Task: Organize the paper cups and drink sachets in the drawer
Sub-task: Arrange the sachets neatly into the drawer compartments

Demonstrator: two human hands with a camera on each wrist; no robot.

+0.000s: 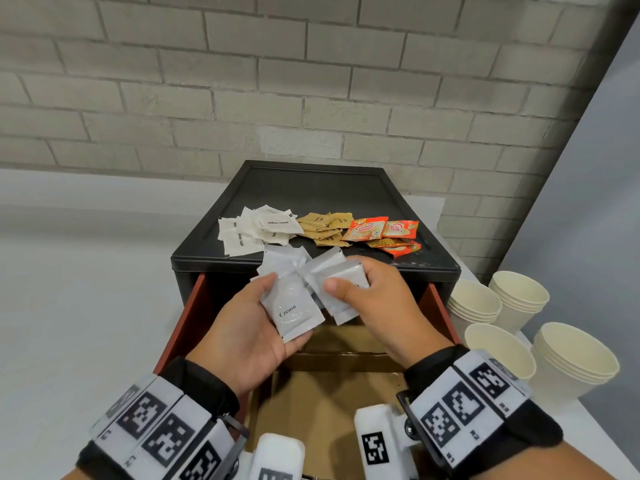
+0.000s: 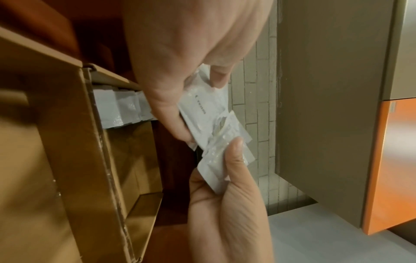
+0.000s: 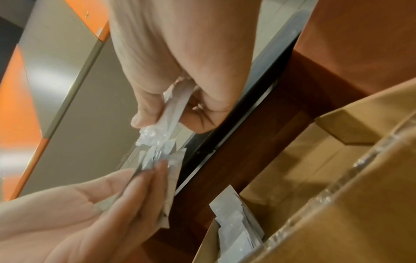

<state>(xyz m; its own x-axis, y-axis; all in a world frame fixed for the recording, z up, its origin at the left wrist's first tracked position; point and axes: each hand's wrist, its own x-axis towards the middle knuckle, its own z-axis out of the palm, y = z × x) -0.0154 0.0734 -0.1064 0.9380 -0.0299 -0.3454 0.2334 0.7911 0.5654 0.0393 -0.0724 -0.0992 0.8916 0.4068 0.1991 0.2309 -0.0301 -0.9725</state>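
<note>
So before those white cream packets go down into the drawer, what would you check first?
1. Left hand grips cream sachets: ok.
2. Right hand pinches the other sachets of the bunch: ok.
3. Drawer is pulled open beneath the hands: ok.
4. Cardboard compartment that already holds upright cream sachets has room left: ok.
5. Sachets in the hands squared into one neat stack: not ok, they fan out.
6. White sugar, brown and orange sachets and paper cups put away: not ok, they lie outside the drawer.
</note>
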